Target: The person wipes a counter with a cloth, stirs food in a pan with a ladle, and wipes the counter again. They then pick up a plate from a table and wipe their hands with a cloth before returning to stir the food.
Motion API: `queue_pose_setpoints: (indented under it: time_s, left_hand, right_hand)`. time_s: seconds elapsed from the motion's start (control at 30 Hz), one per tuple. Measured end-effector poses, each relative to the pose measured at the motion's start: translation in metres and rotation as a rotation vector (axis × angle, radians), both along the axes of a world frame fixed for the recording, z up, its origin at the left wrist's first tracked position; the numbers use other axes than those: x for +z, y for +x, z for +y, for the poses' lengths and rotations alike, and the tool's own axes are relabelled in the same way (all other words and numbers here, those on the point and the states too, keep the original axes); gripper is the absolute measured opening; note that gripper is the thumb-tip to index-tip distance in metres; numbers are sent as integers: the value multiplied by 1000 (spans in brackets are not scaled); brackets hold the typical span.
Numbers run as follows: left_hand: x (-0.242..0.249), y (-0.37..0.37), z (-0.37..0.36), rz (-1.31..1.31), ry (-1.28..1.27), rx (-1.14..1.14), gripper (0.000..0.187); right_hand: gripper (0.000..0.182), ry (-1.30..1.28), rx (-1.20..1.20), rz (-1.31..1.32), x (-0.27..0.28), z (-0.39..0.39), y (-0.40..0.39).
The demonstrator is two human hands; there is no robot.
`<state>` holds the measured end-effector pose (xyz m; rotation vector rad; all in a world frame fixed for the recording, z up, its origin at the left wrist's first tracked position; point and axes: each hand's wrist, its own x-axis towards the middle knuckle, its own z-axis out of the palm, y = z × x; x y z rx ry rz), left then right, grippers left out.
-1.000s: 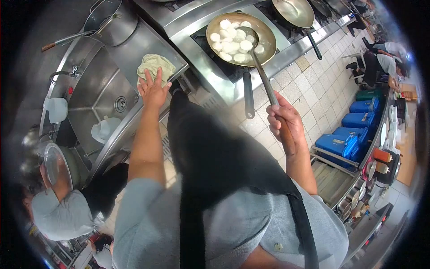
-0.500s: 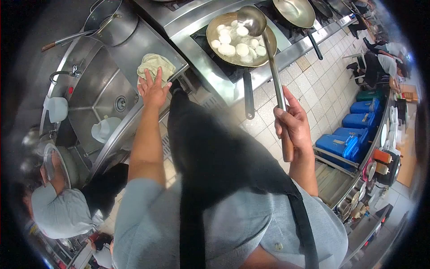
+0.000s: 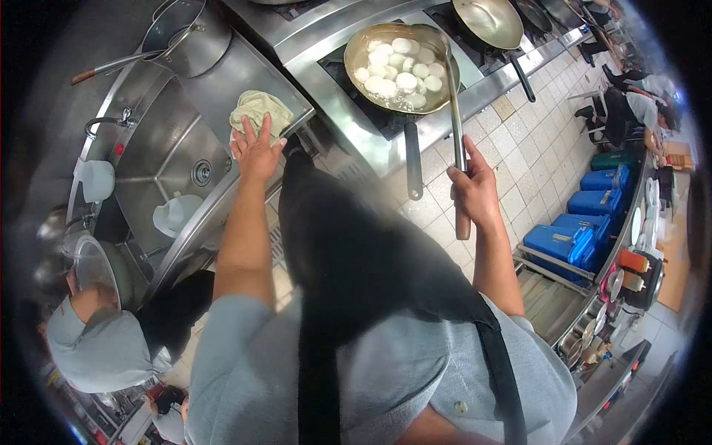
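Observation:
My right hand (image 3: 475,183) is closed round the handle of a long metal ladle (image 3: 454,104). The ladle's bowl is low at the far right side of a pan (image 3: 354,55) on the stove. Several round white pieces (image 3: 406,80) lie in bubbling liquid in that pan, whose dark handle (image 3: 413,159) points towards me. Fingers spread, my left hand (image 3: 256,152) rests on a folded greenish cloth (image 3: 261,111) at the corner of the steel counter beside the sink.
On the left are a sink (image 3: 159,152) with plastic containers and a large pot (image 3: 204,44). A co-worker (image 3: 104,341) bends over a bowl at lower left. Another pan (image 3: 488,22) stands further along the stove. Blue bins (image 3: 560,241) line the right.
My right hand has moved up and slightly left, pushing the ladle further away. The ladle's bowl has dropped from above the white pieces to the pan's far side. The co-worker's arm has shifted.

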<state>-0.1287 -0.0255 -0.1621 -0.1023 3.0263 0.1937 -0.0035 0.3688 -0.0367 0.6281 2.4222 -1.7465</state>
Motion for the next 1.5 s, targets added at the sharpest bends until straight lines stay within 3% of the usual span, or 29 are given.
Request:
queue_pose_setpoints:
  time_s: [0.23, 0.3, 0.5, 0.8, 1.13, 1.23, 1.3, 1.43, 1.5]
  left_hand:
    - [3, 0, 1, -22, 0, 13, 75]
    - [3, 0, 1, -22, 2, 15, 75]
    - [1, -1, 1, -24, -6, 21, 75]
    - [2, -1, 2, -35, -6, 21, 75]
    - [3, 0, 2, -14, -14, 11, 74]
    - [4, 0, 3, -13, -17, 15, 74]
    - [4, 0, 3, -18, -17, 19, 74]
    - [2, 0, 2, -20, -12, 23, 74]
    - [0, 0, 1, -12, -13, 19, 74]
  right_hand:
    - [65, -533, -20, -38, 11, -10, -11]
    - [62, -809, -58, -61, 15, -11, -12]
    - [58, -1173, -84, -69, 7, -2, -5]
    - [67, -883, -9, -39, 42, -12, 24]
    - [72, -519, 32, -2, 41, 2, 38]
    - [71, -334, 19, 39, 27, 3, 35]
    - [69, -78, 29, 31, 22, 3, 34]
    - [70, -37, 18, -26, 18, 2, 34]
    - [72, -280, 11, -59, 17, 3, 36]
